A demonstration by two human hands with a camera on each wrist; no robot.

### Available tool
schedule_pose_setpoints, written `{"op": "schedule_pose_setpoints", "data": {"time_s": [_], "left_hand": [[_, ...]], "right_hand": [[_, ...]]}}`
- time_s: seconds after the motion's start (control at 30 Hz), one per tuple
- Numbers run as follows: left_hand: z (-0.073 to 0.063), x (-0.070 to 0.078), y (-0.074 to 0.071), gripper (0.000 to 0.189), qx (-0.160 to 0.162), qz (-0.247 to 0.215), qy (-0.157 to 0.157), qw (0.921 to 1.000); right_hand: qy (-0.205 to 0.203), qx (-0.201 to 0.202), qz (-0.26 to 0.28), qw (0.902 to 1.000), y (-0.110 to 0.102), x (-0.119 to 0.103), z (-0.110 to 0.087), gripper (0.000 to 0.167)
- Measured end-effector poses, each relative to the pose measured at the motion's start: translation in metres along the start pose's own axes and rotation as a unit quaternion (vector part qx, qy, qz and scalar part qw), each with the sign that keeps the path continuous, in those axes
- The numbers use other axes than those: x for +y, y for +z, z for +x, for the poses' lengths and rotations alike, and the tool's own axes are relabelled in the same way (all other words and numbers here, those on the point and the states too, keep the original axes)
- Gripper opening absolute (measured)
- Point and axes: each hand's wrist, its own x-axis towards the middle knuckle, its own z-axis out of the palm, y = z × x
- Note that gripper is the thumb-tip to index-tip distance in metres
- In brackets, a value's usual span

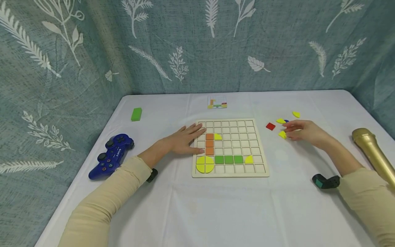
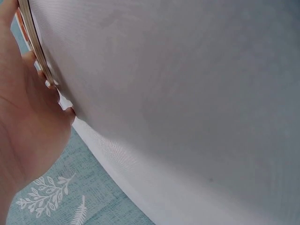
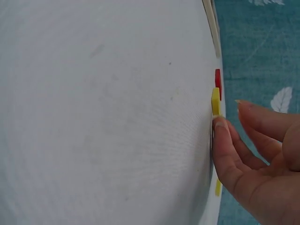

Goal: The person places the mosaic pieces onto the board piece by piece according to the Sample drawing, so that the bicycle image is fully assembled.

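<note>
A pale wooden grid board point(image 1: 229, 171) lies on the table, holding orange squares point(image 1: 210, 144), green squares point(image 1: 229, 159), and yellow quarter-circle pieces, several joined as a disc point(image 1: 205, 164). My left hand point(image 1: 184, 140) rests on the board's left edge, fingers spread; in the left wrist view it lies along the board's side point(image 2: 35, 42). Right of the board, the thumb of my right hand point(image 1: 303, 132) is right at a loose yellow quarter piece point(image 1: 282, 134). In the right wrist view the other fingertips stand apart from that yellow piece point(image 3: 215, 101).
Near my right hand lie a red square point(image 1: 270, 126), more yellow pieces point(image 1: 296, 114) and a partly hidden blue piece point(image 1: 286, 120). A pattern card point(image 1: 217, 102) sits behind the board. A green block point(image 1: 136, 114) and blue game controller point(image 1: 111, 156) are left, a gold microphone point(image 1: 371, 147) right.
</note>
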Motion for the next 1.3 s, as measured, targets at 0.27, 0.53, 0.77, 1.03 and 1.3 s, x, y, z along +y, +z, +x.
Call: {"op": "schedule_pose_setpoints", "data": {"time_s": [0.27, 0.53, 0.77, 1.03, 1.3], "left_hand": [[0.000, 0.000, 0.000, 0.087, 0.003, -0.001, 0.004, 1.0000], [0.001, -0.002, 0.001, 0.088, 0.006, 0.001, 0.006, 1.0000], [0.001, -0.002, 0.002, 0.088, 0.003, 0.002, 0.004, 1.0000], [0.001, -0.002, 0.002, 0.089, 0.000, -0.001, 0.000, 1.0000], [0.001, -0.001, 0.001, 0.089, 0.001, -0.001, -0.003, 1.0000]], "right_hand": [[-0.032, 0.016, -0.054, 0.9979, 0.003, -0.001, 0.007, 0.050], [-0.058, 0.025, -0.086, 0.9943, 0.007, -0.005, 0.011, 0.046], [-0.062, 0.019, -0.086, 0.9941, 0.008, -0.005, 0.013, 0.051], [-0.074, 0.015, -0.081, 0.9939, 0.009, -0.005, 0.014, 0.055], [-0.035, 0.072, -0.131, 0.9882, 0.008, -0.004, 0.011, 0.035]]}}
